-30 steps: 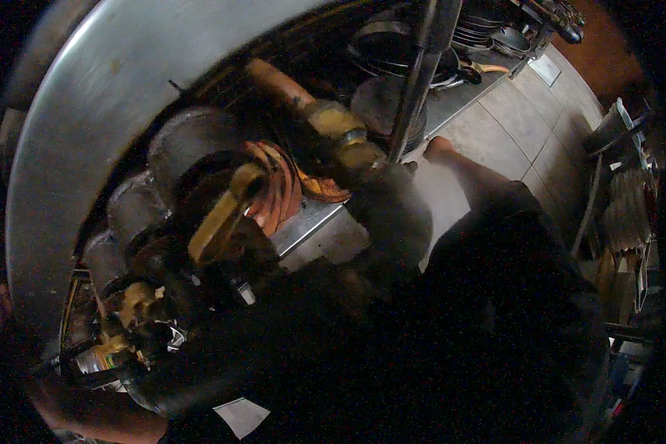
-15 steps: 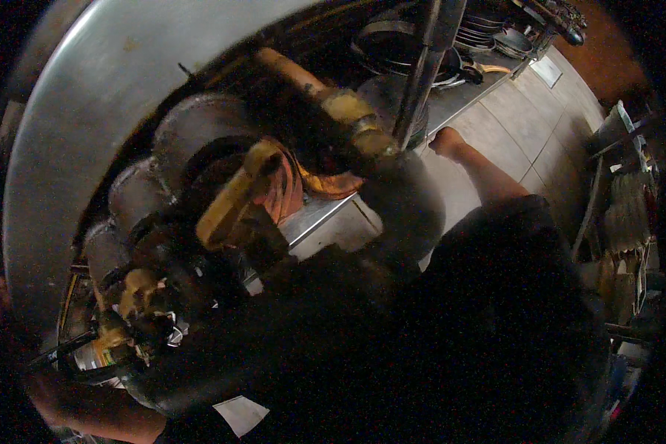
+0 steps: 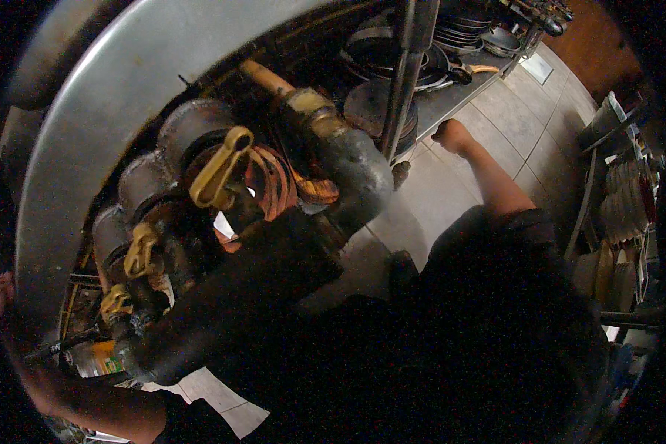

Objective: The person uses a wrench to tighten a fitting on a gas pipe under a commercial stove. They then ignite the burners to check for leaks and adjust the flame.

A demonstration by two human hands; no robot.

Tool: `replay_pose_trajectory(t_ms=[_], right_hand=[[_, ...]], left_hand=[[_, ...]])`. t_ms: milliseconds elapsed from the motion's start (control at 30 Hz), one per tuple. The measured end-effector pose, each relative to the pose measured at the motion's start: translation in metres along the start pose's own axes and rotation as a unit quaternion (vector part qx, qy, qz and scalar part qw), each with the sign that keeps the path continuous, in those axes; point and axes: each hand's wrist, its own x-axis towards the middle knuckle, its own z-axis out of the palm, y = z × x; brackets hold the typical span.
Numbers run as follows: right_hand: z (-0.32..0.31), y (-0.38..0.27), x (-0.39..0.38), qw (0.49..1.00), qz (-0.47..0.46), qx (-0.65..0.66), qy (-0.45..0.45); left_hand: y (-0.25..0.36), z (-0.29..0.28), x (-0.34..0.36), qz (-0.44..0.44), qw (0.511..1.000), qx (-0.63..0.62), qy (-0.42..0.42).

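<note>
**Steel rim over a crowded pipe run**

Steel dominates: your left hand [image 3: 4, 307] presses the edge of the broad curved stainless-steel rim [image 3: 126, 96]; whether its fingers curl closed, you cannot tell. Your right hand [image 3: 451, 135], seemingly fisted on nothing, hovers near the upright metal shelf post [image 3: 401, 81]. Below, yellow lever valve handles [image 3: 218, 169] crowd grimy grey pipes [image 3: 348, 166]; a knock could turn one. Dark stacked pans [image 3: 381, 59] fill the shelf, contents unseen.

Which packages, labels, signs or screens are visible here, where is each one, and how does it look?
Container with label: lower left, under the steel counter rim, near the yellow valve handles; orange, with a green and white label.
White sheet: upper right, flat on the tiled floor; rectangular, pale.
No screens are visible.
</note>
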Motion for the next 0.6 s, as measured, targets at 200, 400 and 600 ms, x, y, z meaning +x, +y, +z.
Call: replay_pose_trajectory(t_ms=[200, 400, 600], right_hand=[[-0.034, -0.02, -0.02, 0.99, 0.046, 0.126, 0.044], [-0.052, -0.022, -0.039, 0.981, 0.074, 0.17, 0.062], [-0.052, -0.005, -0.046, 0.988, 0.013, 0.106, 0.109]], left_hand=[[0.003, 0.005, 0.001, -0.022, 0.996, -0.064, 0.062], [0.002, 0.011, 0.001, 0.019, 0.997, -0.028, 0.066], [0.006, 0.009, 0.009, 0.06, 0.996, 0.057, 0.019]])
